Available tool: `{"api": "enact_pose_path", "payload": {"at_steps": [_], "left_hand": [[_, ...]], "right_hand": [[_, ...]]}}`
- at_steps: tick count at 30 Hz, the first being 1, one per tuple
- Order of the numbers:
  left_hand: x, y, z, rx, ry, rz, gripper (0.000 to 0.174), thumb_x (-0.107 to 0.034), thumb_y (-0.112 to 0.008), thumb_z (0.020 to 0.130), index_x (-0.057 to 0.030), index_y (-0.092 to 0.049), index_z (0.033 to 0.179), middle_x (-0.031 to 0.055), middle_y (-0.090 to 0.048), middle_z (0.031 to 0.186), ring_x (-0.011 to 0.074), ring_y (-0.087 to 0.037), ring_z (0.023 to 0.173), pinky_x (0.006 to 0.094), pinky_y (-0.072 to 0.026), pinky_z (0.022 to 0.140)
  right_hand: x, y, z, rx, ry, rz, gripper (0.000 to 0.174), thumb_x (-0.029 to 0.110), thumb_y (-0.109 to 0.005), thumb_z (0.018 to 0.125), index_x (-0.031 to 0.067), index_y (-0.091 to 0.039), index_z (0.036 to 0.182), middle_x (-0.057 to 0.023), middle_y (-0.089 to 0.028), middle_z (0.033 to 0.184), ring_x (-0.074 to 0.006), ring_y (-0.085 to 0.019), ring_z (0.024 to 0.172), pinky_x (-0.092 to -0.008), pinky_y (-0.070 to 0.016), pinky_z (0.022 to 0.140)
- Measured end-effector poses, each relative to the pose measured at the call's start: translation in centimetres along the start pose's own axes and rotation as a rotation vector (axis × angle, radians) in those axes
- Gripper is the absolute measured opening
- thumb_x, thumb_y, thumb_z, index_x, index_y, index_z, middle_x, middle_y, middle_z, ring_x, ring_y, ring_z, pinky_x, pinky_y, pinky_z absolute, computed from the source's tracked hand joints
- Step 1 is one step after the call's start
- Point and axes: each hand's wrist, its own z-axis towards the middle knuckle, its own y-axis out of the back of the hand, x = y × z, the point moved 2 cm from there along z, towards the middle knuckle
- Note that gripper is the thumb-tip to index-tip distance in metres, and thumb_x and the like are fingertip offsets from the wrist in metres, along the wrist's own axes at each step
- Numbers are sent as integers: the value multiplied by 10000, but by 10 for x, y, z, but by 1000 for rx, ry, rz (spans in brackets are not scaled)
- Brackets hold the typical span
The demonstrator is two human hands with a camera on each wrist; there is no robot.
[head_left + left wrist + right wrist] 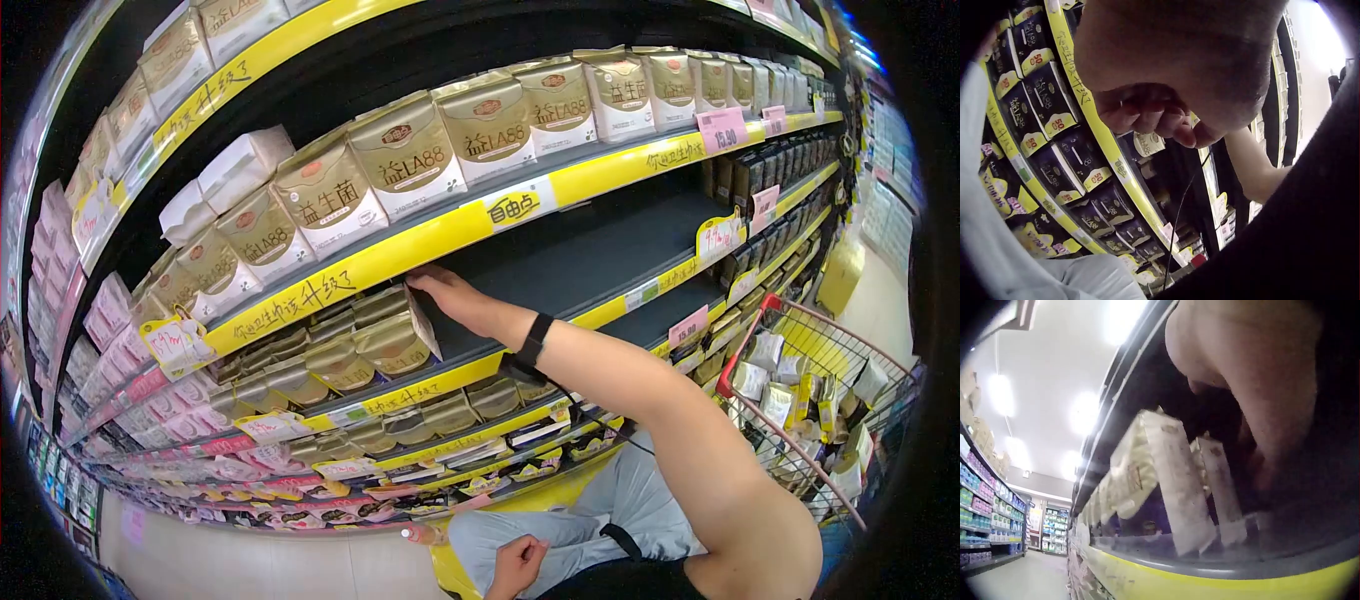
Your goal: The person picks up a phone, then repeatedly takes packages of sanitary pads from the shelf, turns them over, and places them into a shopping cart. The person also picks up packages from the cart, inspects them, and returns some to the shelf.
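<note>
My right hand (455, 298) rests on the top of the end gold pouch (395, 338), probably to steady the row, though I cannot tell if it grips, while my left hand (515, 565) idles, loosely curled and empty.

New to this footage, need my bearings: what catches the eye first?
The right hand reaches onto a half-bare shelf, at the top of the end gold pack; its grip is hidden. A full row of gold bags lines the shelf above, and a red-handled cart holding packs stands at the right. The left hand rests loosely curled on the lap.
</note>
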Motion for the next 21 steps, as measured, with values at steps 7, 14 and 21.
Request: {"api": "enact_pose_path", "payload": {"at_steps": [7,14,21], "left_hand": [[25,9,-9,-81,54,94,116,-66,-591,859,-12,-540,771,74,-435,619,161,-414,589,320,-386,554],[48,-6,-2,137,76,-18,189,-49,-560,895,-8,-470,734,36,-409,644,121,-381,635,309,-369,560],[31,-49,49,376,-20,143,254,-92,-576,921,-18,-438,721,40,-388,627,134,-356,609,320,-337,537]], "right_hand": [[25,52,-171,43,413,-734,545,317,-599,955,-11,-454,1365,-232,-466,1395,-378,-417,1325,-442,-334,1109],[-9,215,-349,-424,-428,-270,375,340,-621,948,32,-614,1162,-89,-646,1098,-199,-589,1068,-349,-458,949],[24,375,-516,-1068,-320,282,205,248,-558,964,78,-620,1061,-24,-617,989,-143,-583,902,-298,-475,780]]}}
